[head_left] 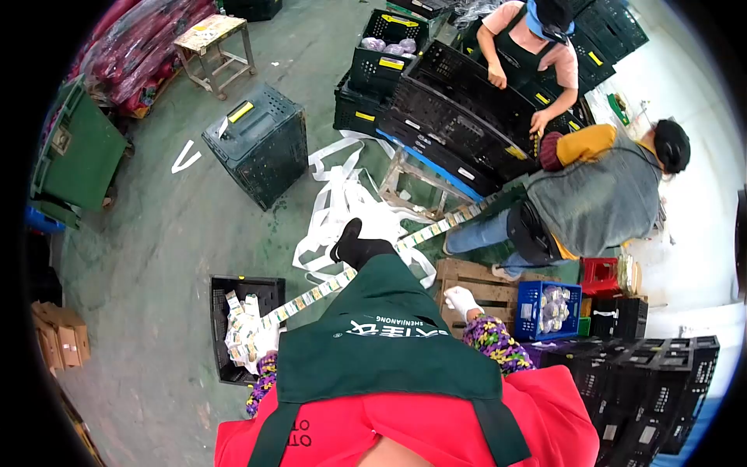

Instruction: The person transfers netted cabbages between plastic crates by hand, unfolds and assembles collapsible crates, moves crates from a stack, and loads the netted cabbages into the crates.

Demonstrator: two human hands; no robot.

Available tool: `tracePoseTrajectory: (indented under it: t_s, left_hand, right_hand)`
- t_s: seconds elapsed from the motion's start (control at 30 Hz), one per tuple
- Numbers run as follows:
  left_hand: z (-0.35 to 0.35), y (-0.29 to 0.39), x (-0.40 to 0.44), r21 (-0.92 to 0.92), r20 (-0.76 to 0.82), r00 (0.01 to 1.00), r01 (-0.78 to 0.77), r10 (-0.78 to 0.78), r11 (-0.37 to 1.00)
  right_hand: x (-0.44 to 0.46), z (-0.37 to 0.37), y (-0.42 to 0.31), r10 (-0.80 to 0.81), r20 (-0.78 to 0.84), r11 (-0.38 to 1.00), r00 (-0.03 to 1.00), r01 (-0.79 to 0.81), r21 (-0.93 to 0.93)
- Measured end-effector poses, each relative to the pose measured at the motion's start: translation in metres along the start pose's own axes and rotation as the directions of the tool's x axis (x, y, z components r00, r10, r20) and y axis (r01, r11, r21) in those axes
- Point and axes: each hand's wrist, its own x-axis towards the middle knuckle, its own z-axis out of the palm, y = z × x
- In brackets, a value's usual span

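Observation:
My left hand, in a white glove, is closed on a long strip of printed labels at the rim of a black crate. More of the label strip lies heaped inside that crate. From my hand the strip runs up to the right, passing my leg and reaching toward a co-worker's legs. My fingers partly blend in with the pale labels. My right hand, also white-gloved, hangs above a wooden pallet with its fingers curled and nothing visible in them.
White backing tape lies tangled on the floor ahead. A dark upturned crate stands beyond it. Two co-workers are at the black crates on the right. A blue crate holds wrapped purple produce; stacked black crates stand nearby.

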Motion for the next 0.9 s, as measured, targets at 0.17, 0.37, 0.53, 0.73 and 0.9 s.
tracePoseTrajectory:
  t_s: [0.17,0.37,0.53,0.73,0.9]
  left_hand:
    - [-0.019,0.047,0.025,-0.132,-0.113,0.989,0.077,-0.092,0.988]
    - [0.067,0.17,0.079,-0.326,0.04,0.994,0.114,-0.106,0.938]
    - [0.207,0.356,0.05,-0.156,0.079,0.97,-0.215,0.229,0.964]
    - [0.311,0.48,0.042,0.04,0.073,0.913,-0.405,0.402,0.913]
    - [0.311,0.494,0.155,0.191,0.157,0.947,-0.308,0.28,0.932]
  right_hand:
    - [0.103,0.036,-0.091,-0.213,0.058,0.976,0.975,0.215,-0.034]
    - [0.298,0.112,-0.113,-0.864,0.065,0.311,0.499,0.631,-0.71]
    - [0.274,0.103,-0.312,-0.496,0.342,0.729,0.798,0.597,-0.335]
    - [0.279,0.1,-0.49,-0.629,0.451,0.76,0.633,0.624,0.183]
    - [0.238,0.046,-0.583,-0.777,0.299,0.626,0.554,0.727,0.281]
